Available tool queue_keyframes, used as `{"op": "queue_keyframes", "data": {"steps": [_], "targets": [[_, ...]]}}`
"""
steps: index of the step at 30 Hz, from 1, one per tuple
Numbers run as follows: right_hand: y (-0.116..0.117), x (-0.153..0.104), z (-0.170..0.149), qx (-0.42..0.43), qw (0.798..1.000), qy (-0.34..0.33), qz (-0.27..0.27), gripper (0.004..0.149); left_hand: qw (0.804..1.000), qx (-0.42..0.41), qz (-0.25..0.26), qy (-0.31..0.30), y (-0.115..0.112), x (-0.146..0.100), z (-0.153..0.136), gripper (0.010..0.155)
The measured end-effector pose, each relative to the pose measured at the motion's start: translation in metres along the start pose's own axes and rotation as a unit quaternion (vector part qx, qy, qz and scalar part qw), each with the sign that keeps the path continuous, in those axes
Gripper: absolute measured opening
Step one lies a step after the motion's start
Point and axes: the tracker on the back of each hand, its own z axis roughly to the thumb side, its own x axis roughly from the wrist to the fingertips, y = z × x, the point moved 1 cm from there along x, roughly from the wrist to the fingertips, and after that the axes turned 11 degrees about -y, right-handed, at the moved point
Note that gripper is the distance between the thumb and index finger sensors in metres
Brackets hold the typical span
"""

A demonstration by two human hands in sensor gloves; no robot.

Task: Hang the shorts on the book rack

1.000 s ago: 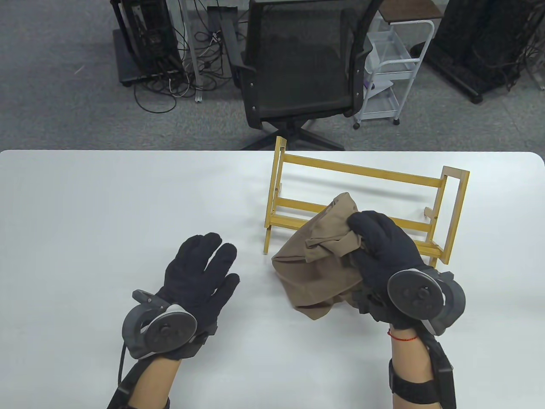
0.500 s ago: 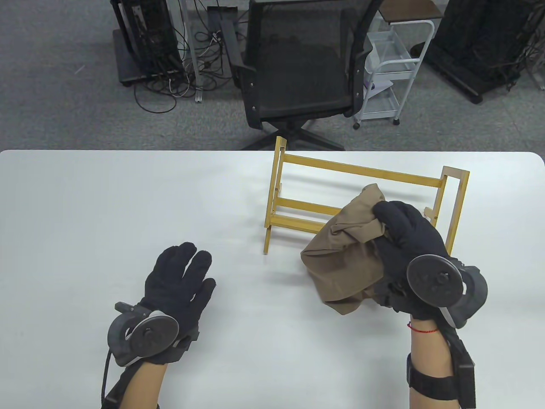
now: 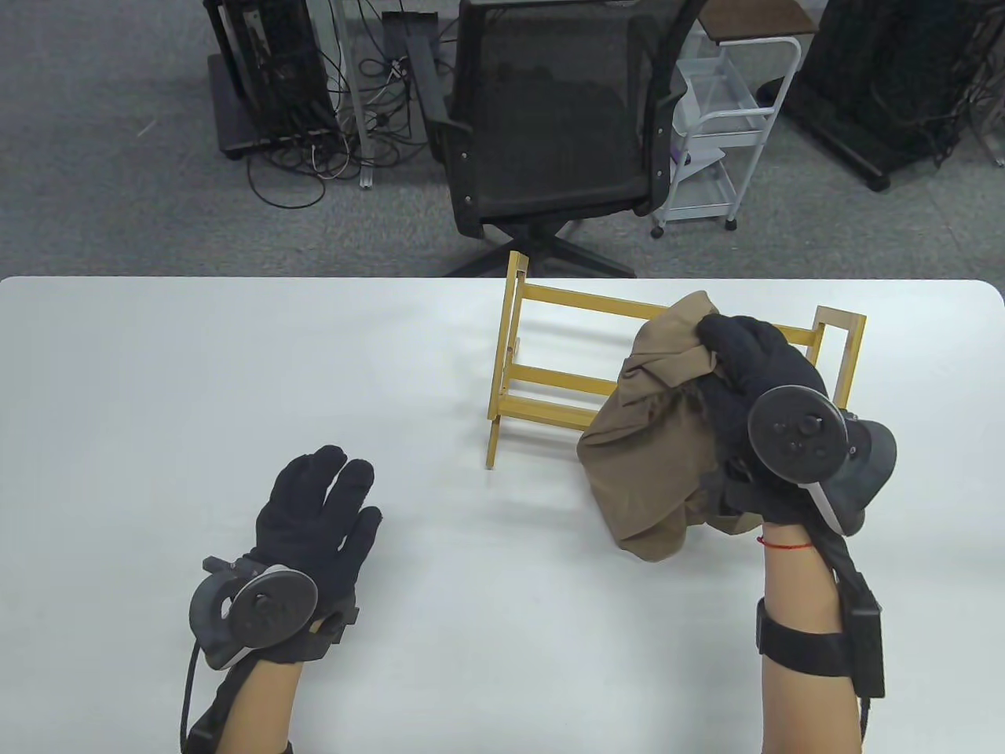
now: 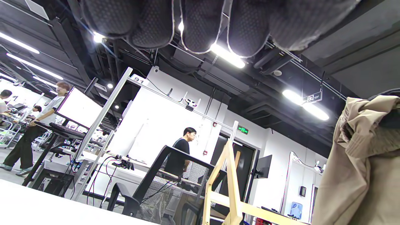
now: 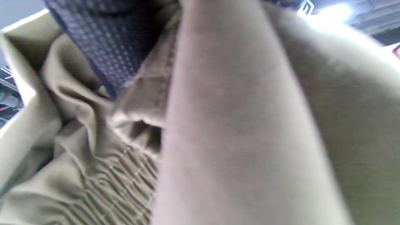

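A yellow wooden book rack [image 3: 550, 349] stands on the white table [image 3: 196, 369], right of centre. My right hand [image 3: 742, 353] grips bunched tan shorts [image 3: 655, 440] and holds them in the air at the rack's right half, their top at the height of the upper rail. The shorts fill the right wrist view [image 5: 237, 131], with a gloved finger [image 5: 125, 47] pressed into the cloth. My left hand [image 3: 322, 503] lies flat on the table with fingers spread, empty, well left of the rack. The left wrist view shows the rack's end post [image 4: 231, 184] and the hanging shorts [image 4: 359, 168].
A black office chair [image 3: 550, 118] stands behind the table's far edge. A white trolley [image 3: 722, 126] and cabled equipment [image 3: 275, 78] stand on the floor beyond. The rack's right end frame [image 3: 844, 353] sits close behind my right hand.
My right hand has lifted the shorts up and away toward the rack's upper rail. My left hand has slid back and to the left on the table.
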Motion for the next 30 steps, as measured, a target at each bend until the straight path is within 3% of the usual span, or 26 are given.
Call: {"op": "queue_keyframes", "data": {"steps": [9, 30], "targets": [[0.014, 0.027, -0.012, -0.007, 0.999, 0.039, 0.008, 0.049, 1.0, -0.008, -0.007, 0.006, -0.005, -0.001, -0.004, 0.052], [0.092, 0.056, -0.047, 0.003, 0.988, 0.153, 0.032, 0.046, 0.999, -0.019, -0.024, 0.01, -0.012, 0.003, -0.006, 0.051]]}}
